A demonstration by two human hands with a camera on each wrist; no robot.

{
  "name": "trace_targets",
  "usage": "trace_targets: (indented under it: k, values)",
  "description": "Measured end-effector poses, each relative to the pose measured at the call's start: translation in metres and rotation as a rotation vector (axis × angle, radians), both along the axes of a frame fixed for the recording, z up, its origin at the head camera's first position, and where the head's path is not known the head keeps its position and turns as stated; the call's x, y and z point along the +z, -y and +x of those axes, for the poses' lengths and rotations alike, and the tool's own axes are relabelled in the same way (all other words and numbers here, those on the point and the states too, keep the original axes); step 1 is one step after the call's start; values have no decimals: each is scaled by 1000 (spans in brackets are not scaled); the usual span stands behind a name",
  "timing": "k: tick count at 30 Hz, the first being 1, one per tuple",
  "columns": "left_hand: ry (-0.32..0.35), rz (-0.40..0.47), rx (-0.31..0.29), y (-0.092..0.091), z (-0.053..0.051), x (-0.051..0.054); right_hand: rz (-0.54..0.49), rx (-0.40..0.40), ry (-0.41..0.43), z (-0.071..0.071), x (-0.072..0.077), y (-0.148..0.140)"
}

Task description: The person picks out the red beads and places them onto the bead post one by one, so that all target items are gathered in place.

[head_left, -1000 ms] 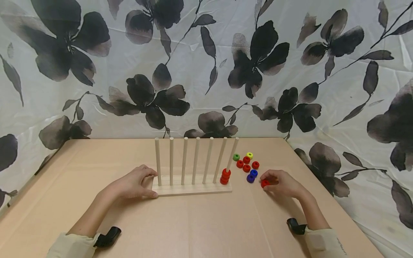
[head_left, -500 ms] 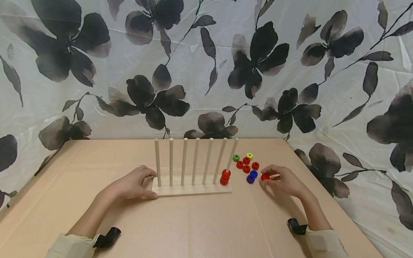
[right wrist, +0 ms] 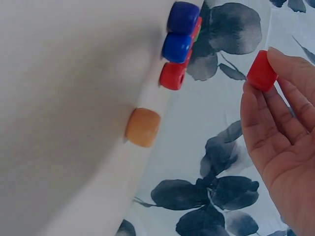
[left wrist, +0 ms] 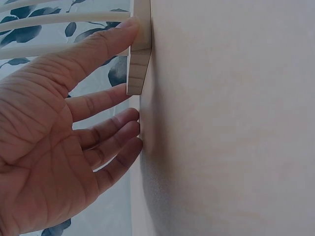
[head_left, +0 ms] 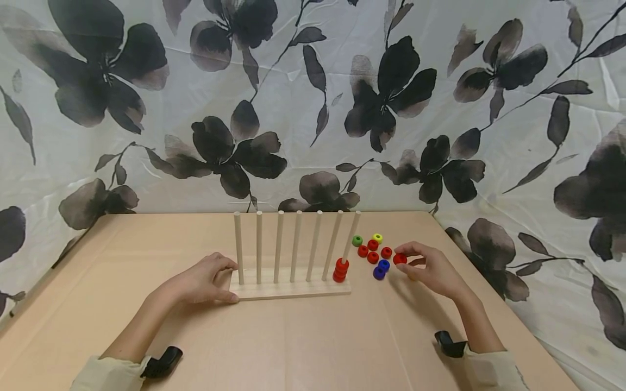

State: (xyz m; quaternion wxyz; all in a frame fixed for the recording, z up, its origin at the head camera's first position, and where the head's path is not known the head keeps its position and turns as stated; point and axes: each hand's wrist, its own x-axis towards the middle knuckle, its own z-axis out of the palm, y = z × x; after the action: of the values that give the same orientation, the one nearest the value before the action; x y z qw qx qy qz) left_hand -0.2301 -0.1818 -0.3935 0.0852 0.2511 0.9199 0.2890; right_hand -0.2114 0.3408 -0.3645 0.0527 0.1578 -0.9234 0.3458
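Note:
A wooden peg rack (head_left: 293, 290) with several upright pegs stands on the table. My left hand (head_left: 207, 279) grips the left end of its base, the thumb on the front side; the left wrist view shows the thumb (left wrist: 110, 42) on the wood and the index finger at the base's end. Red beads (head_left: 340, 270) are stacked on the rightmost peg. To the right of the rack my right hand (head_left: 432, 270) pinches a red bead (right wrist: 262, 71) between thumb and fingertips, held above the table. An orange bead (right wrist: 143, 128) lies on the table below that hand.
Loose beads lie right of the rack: several red ones (head_left: 373, 257), two blue ones (head_left: 379, 272), a green one (head_left: 357, 240) and a yellow one (head_left: 377, 238). A floral cloth (head_left: 313, 108) hangs behind the table (head_left: 303, 347).
My right hand has lifted the red bead off the table and moved slightly away from me, toward the loose beads. The left hand and the rack have stayed in place.

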Motion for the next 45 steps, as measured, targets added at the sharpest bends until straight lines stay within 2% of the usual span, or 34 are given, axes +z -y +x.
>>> trace_targets:
  k: [14,26,35,45]
  values:
    - [-15,6,-1,0,0,-2,-13,0,-93,2,12,15]
    - [-26,9,1,0,-1,-3,-47,29,-163,2,35,32]
    - [9,4,14,-1,2,-1,-47,28,-181,2,49,41]
    - [8,7,17,-1,2,0,-67,21,-222,5,61,51]
